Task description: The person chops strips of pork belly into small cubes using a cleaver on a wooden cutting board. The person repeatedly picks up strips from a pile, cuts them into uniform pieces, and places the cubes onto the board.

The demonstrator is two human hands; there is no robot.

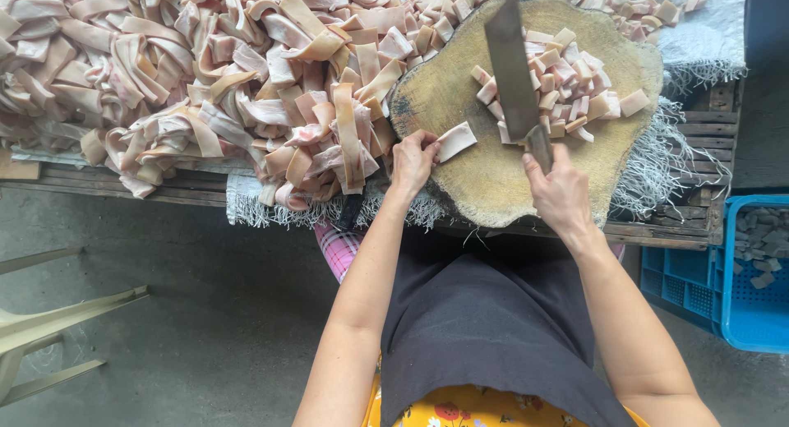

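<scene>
A round wooden chopping block sits on a low wooden platform. My right hand grips the handle of a cleaver, whose blade lies over the block beside a heap of cut pork-skin squares. My left hand pinches the end of one pale strip piece at the block's left edge. A large pile of long pink and tan pork-skin strips lies just left of that hand.
More cut squares are heaped behind the block on a frayed white woven sheet. A blue plastic crate stands at the right. Pale plastic chair legs stand on the concrete floor at left. A dark apron covers my lap.
</scene>
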